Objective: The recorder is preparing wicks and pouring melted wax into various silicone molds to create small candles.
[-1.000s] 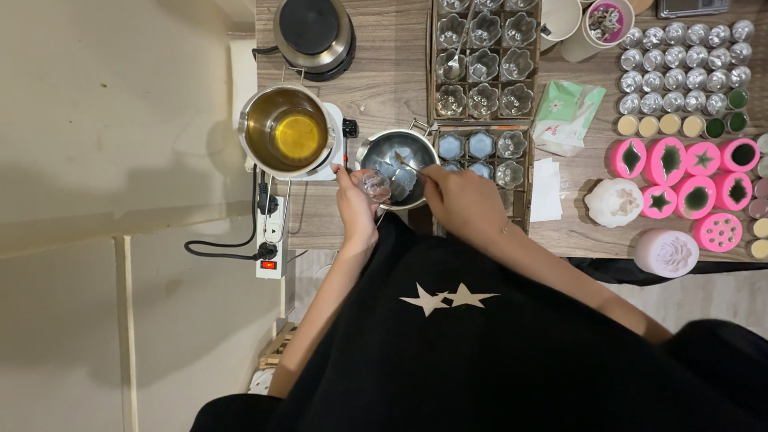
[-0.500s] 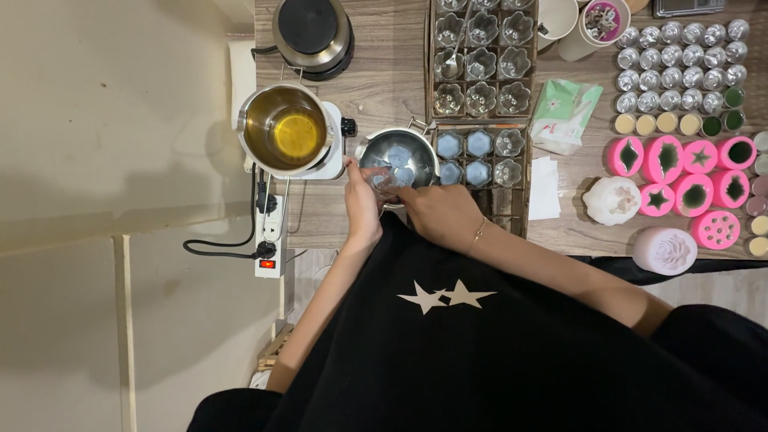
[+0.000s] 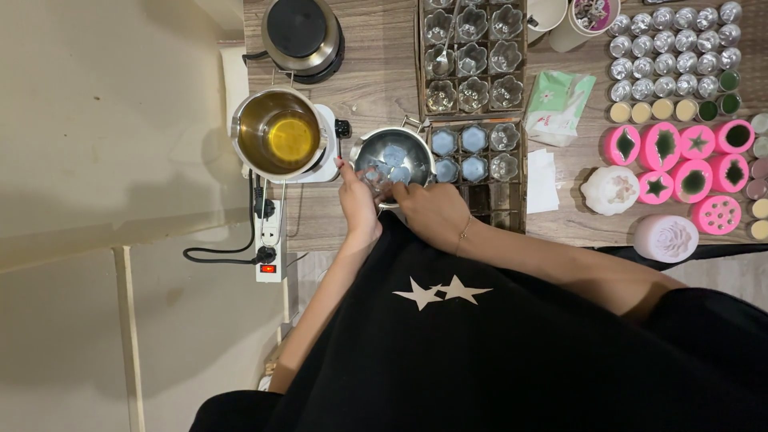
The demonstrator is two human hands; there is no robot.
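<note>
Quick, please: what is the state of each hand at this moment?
Left hand: closed on a small clear glass cup over the round steel pot.
Right hand: at the cup; grip cannot be told.

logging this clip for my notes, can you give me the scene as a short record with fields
setting: wooden table seen from above
left hand: left hand holds a small clear glass cup at the rim of the steel bowl
right hand: right hand meets the cup at the bowl's near edge; its grip is hidden
bowl contents: pale blue wax pieces
left of bowl: steel pot of yellow liquid on a white hotplate
right of bowl: tray of flower-shaped glass cups, some filled pale blue
far right: pink silicone moulds
</note>
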